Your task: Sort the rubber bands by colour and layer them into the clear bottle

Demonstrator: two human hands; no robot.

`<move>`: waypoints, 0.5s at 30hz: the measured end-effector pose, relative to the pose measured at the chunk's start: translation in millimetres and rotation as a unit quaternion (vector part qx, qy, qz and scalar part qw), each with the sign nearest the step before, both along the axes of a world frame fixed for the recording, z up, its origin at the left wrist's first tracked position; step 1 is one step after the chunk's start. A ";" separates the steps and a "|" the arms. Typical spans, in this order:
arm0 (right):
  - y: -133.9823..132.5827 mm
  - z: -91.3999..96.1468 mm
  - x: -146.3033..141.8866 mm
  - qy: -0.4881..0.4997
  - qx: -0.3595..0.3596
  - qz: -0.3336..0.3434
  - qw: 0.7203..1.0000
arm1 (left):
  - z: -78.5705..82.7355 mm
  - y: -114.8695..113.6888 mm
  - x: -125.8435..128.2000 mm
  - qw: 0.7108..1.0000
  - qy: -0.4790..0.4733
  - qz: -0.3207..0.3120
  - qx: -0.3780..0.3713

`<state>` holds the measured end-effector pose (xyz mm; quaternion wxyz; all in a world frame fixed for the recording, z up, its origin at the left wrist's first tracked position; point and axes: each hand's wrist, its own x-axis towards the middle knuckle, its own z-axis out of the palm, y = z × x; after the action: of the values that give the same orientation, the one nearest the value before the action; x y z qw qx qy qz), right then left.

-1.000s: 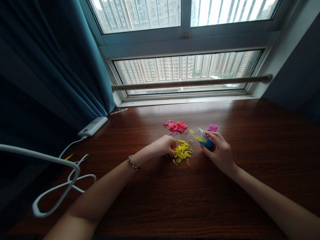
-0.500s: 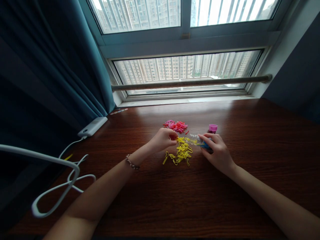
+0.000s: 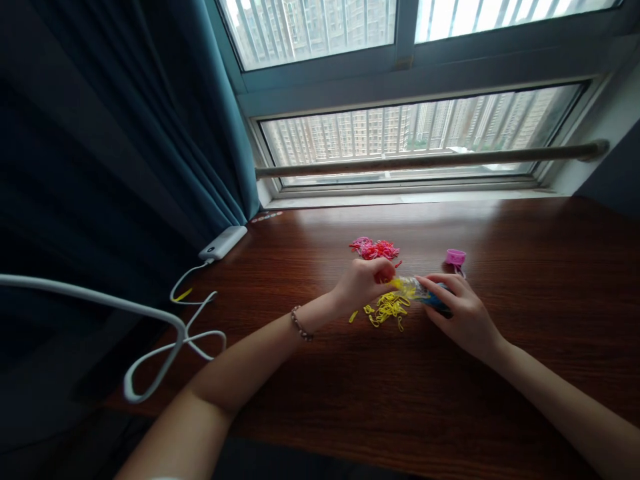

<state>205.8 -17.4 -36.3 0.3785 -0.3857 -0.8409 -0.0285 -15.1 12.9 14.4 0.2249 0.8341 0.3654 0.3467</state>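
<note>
My right hand (image 3: 463, 313) is wrapped round a small clear plastic bottle (image 3: 416, 287) with blue on its lower part. The bottle lies tilted, its mouth facing left. At that mouth my left hand (image 3: 367, 283) pinches yellow rubber bands (image 3: 397, 284); how many is hidden by the fingers. Just below the bottle lies a loose pile of yellow rubber bands (image 3: 390, 308), with a few strays at its left. Beyond my left hand sits a heap of pink and red rubber bands (image 3: 377, 249).
A pink ring-shaped cap (image 3: 455, 257) stands past my right hand on the brown wooden table (image 3: 320, 393). At the left are a white power strip (image 3: 223, 243), a looping white cable (image 3: 181, 333) and a blue curtain (image 3: 215, 153). A window with a rail (image 3: 430, 161) borders the far edge.
My left hand has brought yellow rubber bands from the pile up against the bottle's mouth. My right hand still holds the bottle. The whole view has shifted, moving the scene rightward.
</note>
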 end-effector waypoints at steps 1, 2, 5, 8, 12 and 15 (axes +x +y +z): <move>-0.1 -1.1 -0.2 0.003 0.003 -0.002 1.000 | -1.6 -0.6 0.0 1.000 -0.011 0.009 0.003; -0.2 -2.1 -0.5 0.006 0.005 -0.002 1.000 | -2.9 -1.0 0.1 1.000 -0.018 0.015 0.014; -1.0 -3.9 -1.5 0.018 0.012 -0.005 1.000 | -4.9 -2.0 1.3 0.997 -0.041 -0.001 0.062; -2.1 -3.9 -2.1 0.028 0.017 -0.009 0.999 | -5.1 -2.8 2.8 0.992 -0.072 -0.016 0.101; -4.0 -1.3 -3.3 0.043 0.018 -0.026 0.999 | -2.8 -3.4 3.0 0.986 -0.059 -0.021 0.152; -5.4 1.9 -4.7 0.053 0.012 -0.035 0.998 | 0.9 -3.5 2.5 0.985 -0.048 -0.011 0.165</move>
<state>201.1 -22.8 -34.5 0.4259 -0.4117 -0.8051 -0.0311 -12.7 9.4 15.3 0.1049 0.8463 0.2829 0.4390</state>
